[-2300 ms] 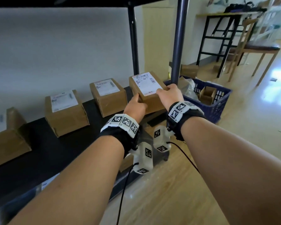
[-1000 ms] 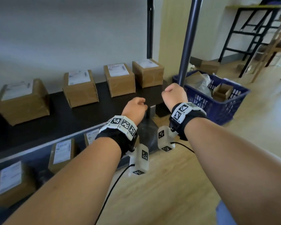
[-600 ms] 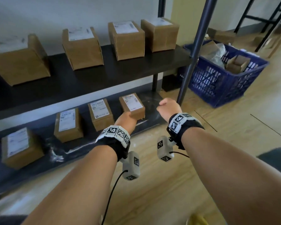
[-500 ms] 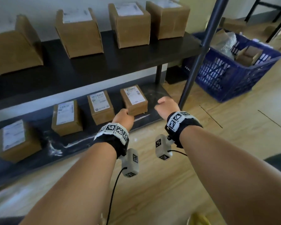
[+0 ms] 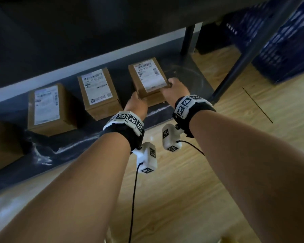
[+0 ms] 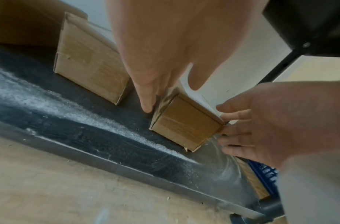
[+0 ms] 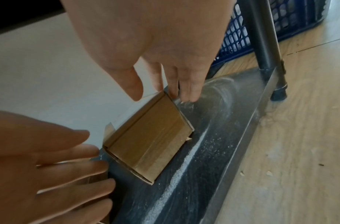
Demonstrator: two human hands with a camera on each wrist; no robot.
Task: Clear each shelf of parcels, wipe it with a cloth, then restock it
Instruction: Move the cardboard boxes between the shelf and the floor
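The rightmost brown parcel point(image 5: 149, 79) with a white label lies on the dusty bottom shelf point(image 5: 186, 79). My left hand point(image 5: 137, 100) lies against its left side, fingers straight down along the cardboard, thumb over the top edge. My right hand point(image 5: 174, 88) touches its right side the same way. In the left wrist view the parcel point(image 6: 184, 122) rests flat on the shelf point(image 6: 88, 128) between my left hand point(image 6: 171, 94) and right hand point(image 6: 222, 121). The right wrist view shows the parcel point(image 7: 151, 141), my right hand point(image 7: 161, 94) and my left hand point(image 7: 69, 166).
Two more labelled parcels point(image 5: 99, 92) point(image 5: 46, 107) and a third at the far left point(image 5: 0, 146) lie along the same shelf. The dark upper shelf point(image 5: 95, 23) overhangs closely. A shelf post point(image 5: 249, 50) and a blue basket point(image 5: 279, 41) stand to the right on the wooden floor.
Both hands left the parcel on the upper shelf, dropped to the bottom shelf and now touch the sides of its rightmost parcel. The view has tilted down.
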